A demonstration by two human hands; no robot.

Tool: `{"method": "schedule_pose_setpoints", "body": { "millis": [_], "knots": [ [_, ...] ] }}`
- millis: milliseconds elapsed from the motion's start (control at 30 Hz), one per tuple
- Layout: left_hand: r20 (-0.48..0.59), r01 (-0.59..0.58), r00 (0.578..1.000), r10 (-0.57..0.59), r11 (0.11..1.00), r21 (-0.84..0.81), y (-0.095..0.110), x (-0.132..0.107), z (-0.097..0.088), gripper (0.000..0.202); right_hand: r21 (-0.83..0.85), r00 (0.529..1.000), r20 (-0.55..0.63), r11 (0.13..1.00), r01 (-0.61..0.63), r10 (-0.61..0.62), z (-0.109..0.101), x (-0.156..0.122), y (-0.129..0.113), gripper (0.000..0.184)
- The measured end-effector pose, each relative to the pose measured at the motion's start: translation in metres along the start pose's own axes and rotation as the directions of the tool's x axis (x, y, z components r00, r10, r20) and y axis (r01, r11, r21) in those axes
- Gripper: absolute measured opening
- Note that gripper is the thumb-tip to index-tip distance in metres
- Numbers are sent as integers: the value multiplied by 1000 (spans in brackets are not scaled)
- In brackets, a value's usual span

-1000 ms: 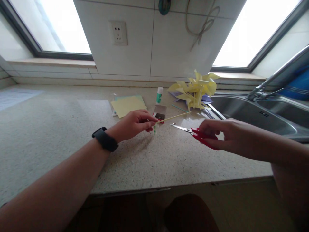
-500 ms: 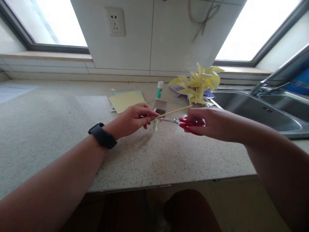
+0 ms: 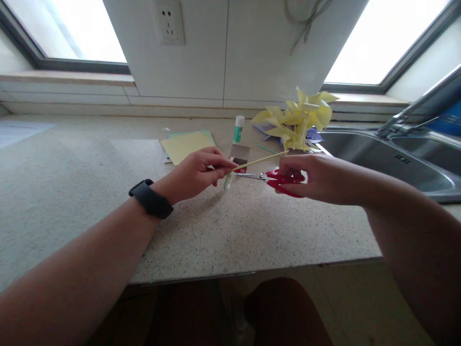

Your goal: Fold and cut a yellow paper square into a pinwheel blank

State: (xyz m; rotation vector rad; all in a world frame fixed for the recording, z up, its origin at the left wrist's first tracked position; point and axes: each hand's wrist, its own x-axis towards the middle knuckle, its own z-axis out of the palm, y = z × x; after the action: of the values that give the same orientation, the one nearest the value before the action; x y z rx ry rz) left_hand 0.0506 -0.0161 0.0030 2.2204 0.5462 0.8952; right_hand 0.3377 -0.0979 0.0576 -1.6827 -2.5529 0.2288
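Observation:
Between its fingertips my left hand [image 3: 207,166] pinches one end of a thin pale yellow stick [image 3: 261,160], which slants up to the right. My right hand [image 3: 298,175] is closed round the red handles of a pair of scissors [image 3: 252,176]. Their blades look closed, with the tips just below the pinched end of the stick; whether they touch it I cannot tell. Under and behind the fingertips lies a small dark and red box [image 3: 239,161], partly hidden. A clear strip [image 3: 228,180] shows beneath the left fingertips.
A white and green glue stick [image 3: 238,129] stands behind the box. Yellow paper pinwheels [image 3: 298,120] are bunched at the back right, near the steel sink [image 3: 345,149]. Square coloured paper sheets [image 3: 185,146] lie behind my left hand, on the speckled counter [image 3: 216,235].
The scissor tips and the pinched end of the stick stand slightly farther apart. Both hands keep their holds. The whole view has shifted a little.

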Motion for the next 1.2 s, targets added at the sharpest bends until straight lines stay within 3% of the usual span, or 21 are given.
{"method": "schedule_pose_setpoints", "body": {
  "millis": [733,900,1067,1200],
  "knots": [
    [-36,4,999,-1,996,86,2,0,1,24,47,997,30,996,-79,78,-2,14,-17,32],
    [-49,15,999,-11,996,85,4,1,1,23,-7,999,35,999,-42,42,-6,17,-21,28],
    [-64,81,995,-79,996,36,4,1,1,20,-31,997,37,998,-60,61,-4,17,-17,29],
    [-77,124,989,-126,992,-31,4,2,1,16,16,996,-31,997,-81,81,3,9,-3,35]
  ]
}}
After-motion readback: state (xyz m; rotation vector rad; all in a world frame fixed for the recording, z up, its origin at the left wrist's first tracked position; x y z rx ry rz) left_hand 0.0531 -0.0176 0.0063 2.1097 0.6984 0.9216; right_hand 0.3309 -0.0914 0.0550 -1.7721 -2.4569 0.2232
